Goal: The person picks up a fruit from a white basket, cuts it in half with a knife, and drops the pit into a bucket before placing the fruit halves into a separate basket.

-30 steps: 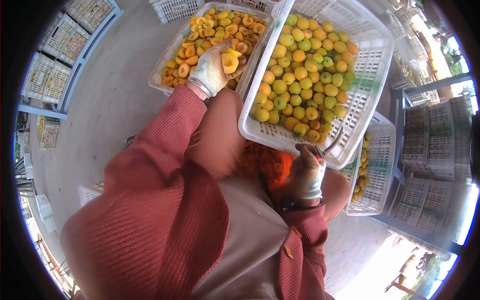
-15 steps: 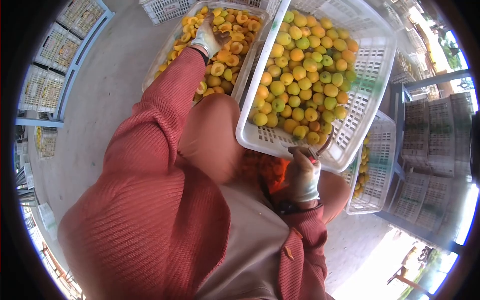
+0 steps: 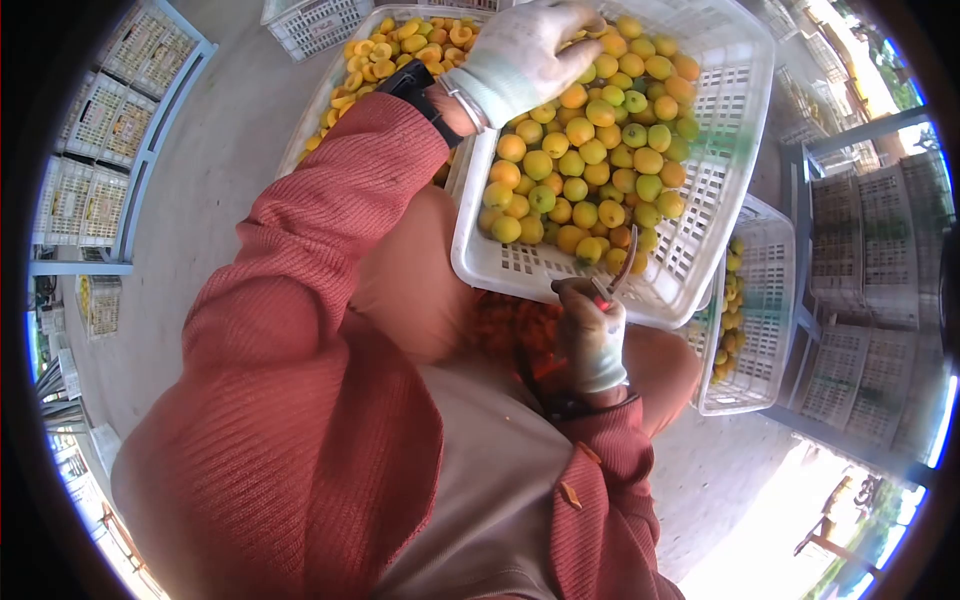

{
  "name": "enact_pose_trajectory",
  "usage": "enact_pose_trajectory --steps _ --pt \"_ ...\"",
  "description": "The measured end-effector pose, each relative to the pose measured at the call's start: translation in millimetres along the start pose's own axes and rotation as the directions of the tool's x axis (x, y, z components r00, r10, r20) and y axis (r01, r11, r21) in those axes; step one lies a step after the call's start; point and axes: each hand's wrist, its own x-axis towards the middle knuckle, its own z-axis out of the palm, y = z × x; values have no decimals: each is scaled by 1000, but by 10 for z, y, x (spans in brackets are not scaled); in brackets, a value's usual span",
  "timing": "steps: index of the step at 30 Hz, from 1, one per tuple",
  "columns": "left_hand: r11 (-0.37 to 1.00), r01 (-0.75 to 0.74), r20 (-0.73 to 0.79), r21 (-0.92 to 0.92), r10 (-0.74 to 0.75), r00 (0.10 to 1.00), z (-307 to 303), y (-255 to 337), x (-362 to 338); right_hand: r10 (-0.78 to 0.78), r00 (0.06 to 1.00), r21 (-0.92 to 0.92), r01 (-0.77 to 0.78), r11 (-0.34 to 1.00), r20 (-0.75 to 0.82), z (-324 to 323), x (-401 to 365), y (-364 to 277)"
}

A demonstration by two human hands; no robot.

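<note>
My left hand, in a white glove, reaches over the far left side of a white plastic crate holding many whole apricots. Its fingers curl around a yellow apricot, mostly hidden by the hand. In my right hand, also gloved, is a small curved knife with some red at its handle. The blade points up over the near rim of the crate. Left of it, a second crate holds halved apricots, partly covered by my left arm.
At the right a lower white crate has some apricots in it. Stacked crates stand on blue metal racks at the left and right. Another white crate sits on the concrete floor at the back.
My left hand has moved right from above the halved apricots to the whole ones, and its fingers have closed around one. The right hand still holds the knife near the crate's rim.
</note>
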Motion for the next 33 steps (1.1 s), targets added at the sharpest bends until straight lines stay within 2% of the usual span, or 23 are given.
enact_pose_trajectory --steps 1,3,4,5,6,7,9,11,12,13,16,17,18,19,21,24,25,26,28,29,30,31,33 --pt "927 -197 -57 320 226 972 303 -61 140 2 1000 3 -2 1000 -4 6 -9 -5" --pt "929 10 9 370 -14 1000 785 -245 385 -31 999 -64 30 997 -7 30 -20 -31" --pt "907 181 38 380 -210 977 1001 -425 479 -32 999 -62 32 998 -7 22 -15 -17" --pt "854 341 65 394 -396 916 1164 -540 544 -58 998 -57 59 997 9 -9 3 5" --pt "752 514 -25 412 -555 832 1225 -500 499 -84 996 -53 86 995 24 -41 16 14" --pt "626 578 -90 523 -634 768 1392 -572 526 -87 996 -51 88 995 18 -53 5 -11" --pt "484 674 -216 558 -699 682 1705 -672 489 -26 999 58 23 998 44 -59 -55 -77" --pt "442 717 -263 540 -720 642 1873 -757 385 1 999 22 -2 1000 47 -98 -62 -54" --pt "404 760 -313 509 -735 601 1913 -748 342 -108 993 -21 109 994 52 -103 -40 6" --pt "414 730 -307 544 -711 632 1913 -742 283 -218 974 -65 222 973 60 -130 -13 32" --pt "452 680 -319 577 -641 698 1893 -809 203 -171 982 -96 178 979 75 -210 -49 6" --pt "441 740 -255 508 -744 618 1873 -866 209 -178 980 -96 186 978 84 -194 -73 -35" --pt "413 800 -182 434 -830 528 1887 -957 197 -56 994 -24 59 998 91 -175 -145 -147" --pt "278 707 -253 650 -798 547 1949 -904 161 -58 992 -37 63 997 116 -173 -148 -135" --pt "420 472 -17 776 -733 680 1852 -828 -61 -80 993 -51 85 995 84 -179 -109 -64" --pt "405 766 -188 499 -812 552 1909 -873 -76 -82 995 -102 88 991 63 -182 -97 -42" --pt "403 764 -224 503 -794 566 1874 -805 -52 -61 998 -98 63 993 27 -149 -110 -66" --pt "452 815 -189 363 -821 539 1875 -701 -74 -70 997 -74 69 995 -17 -96 -137 -94" --pt "637 770 -98 14 -766 636 1898 -571 -167 -142 987 -75 136 988 -79 -71 -86 -51" --pt "755 650 -41 -85 -654 755 1898 -506 -256 -150 978 -73 140 987 -144 -42 -68 -47" --pt "723 668 10 -176 -678 735 1904 -387 -253 -146 979 -100 133 986 -145 -67 -45 -66" --pt "798 545 -32 -257 -571 820 1901 -296 -338 -150 978 -104 136 985 -143 -75 -43 -63" --pt "393 677 467 -622 -508 724 1621 20 -462 -257 958 -206 229 951 -126 -86 -61 -50"
